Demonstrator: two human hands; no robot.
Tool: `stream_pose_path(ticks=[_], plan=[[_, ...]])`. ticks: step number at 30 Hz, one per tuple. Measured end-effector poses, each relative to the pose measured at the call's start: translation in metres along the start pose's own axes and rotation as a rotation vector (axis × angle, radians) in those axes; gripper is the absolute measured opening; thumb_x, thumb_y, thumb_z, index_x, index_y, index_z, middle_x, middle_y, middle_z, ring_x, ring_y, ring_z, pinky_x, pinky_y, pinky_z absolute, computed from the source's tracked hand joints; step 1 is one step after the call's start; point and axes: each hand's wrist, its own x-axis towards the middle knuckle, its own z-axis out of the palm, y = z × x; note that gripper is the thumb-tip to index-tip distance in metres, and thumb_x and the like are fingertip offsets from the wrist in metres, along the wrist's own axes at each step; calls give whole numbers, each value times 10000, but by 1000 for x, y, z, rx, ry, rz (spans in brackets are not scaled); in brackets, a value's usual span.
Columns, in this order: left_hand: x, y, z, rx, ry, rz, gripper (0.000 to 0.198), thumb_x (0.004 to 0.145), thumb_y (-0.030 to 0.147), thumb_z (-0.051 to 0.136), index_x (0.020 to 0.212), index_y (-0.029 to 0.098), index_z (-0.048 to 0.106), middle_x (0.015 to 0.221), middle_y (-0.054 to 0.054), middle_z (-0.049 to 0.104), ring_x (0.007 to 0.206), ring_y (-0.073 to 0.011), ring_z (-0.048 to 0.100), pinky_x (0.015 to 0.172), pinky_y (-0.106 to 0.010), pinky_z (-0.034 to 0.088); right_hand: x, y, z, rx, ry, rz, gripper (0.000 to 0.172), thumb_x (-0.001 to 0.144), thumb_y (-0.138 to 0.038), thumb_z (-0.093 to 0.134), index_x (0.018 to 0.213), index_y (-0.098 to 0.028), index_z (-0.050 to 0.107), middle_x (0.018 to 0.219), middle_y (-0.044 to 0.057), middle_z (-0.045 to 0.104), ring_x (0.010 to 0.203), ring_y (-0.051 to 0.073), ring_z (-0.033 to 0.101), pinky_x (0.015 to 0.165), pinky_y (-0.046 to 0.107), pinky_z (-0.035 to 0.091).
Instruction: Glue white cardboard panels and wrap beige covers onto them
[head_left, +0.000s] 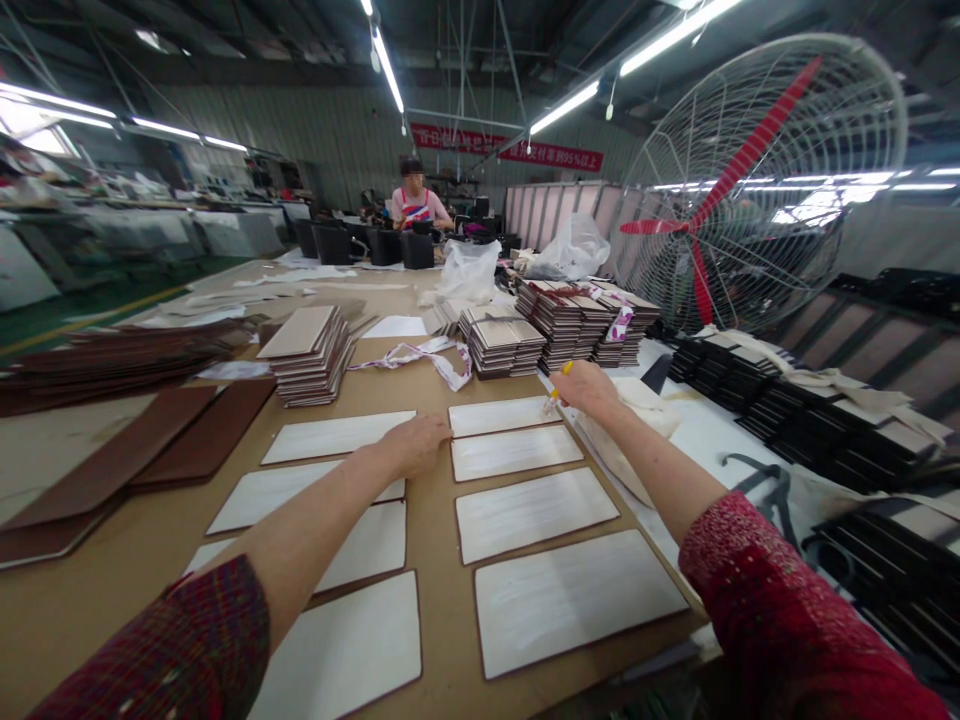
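Observation:
My right hand (589, 388) grips a brush with a yellow handle (567, 370). Its pale bristles (551, 404) touch the right end of the farthest white panel (499, 415) in the right-hand column. At that panel's left edge is my left hand (420, 443), fingers drawn together; whether they pinch anything is hidden. Nearer to me in the same column lie more dark-edged panels (536, 513), their white faces streaked and shiny. The left column also has several panels (337, 437), partly covered by my left forearm.
Stacked panels (304, 345) stand beyond the left column, tied bundles (502, 340) beyond the right. Brown sheets (150, 450) lie at left. Black stacks (810, 410) and a large fan (750, 190) are at right. Another person (416, 205) works at the table's far end.

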Motion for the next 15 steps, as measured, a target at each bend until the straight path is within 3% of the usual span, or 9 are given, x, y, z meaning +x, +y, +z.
stream_pose_path(ticks=[5, 11, 15], plan=[[1, -1, 1, 0, 4, 5, 250, 952, 280, 587, 1170, 163, 624, 1215, -92, 623, 1131, -242, 585, 997, -477, 462, -7, -6, 1, -45, 17, -18, 356, 874, -370, 540, 922, -97, 763, 877, 171, 748, 990, 286, 681, 821, 321, 469], [1, -1, -1, 3, 3, 8, 250, 947, 241, 592, 1181, 160, 621, 1200, -86, 627, 1125, -239, 590, 1010, -485, 455, -21, -33, 14, 17, -52, -112, 372, 938, -468, 550, 920, -134, 711, 899, 85, 735, 852, 201, 681, 821, 373, 500], [2, -2, 1, -1, -3, -2, 261, 943, 240, 599, 1191, 162, 615, 1208, -86, 622, 1130, -244, 589, 998, -488, 468, -30, -57, 22, 110, -99, -190, 351, 938, -444, 559, 846, -138, 707, 803, 56, 727, 785, 186, 678, 778, 350, 504]])
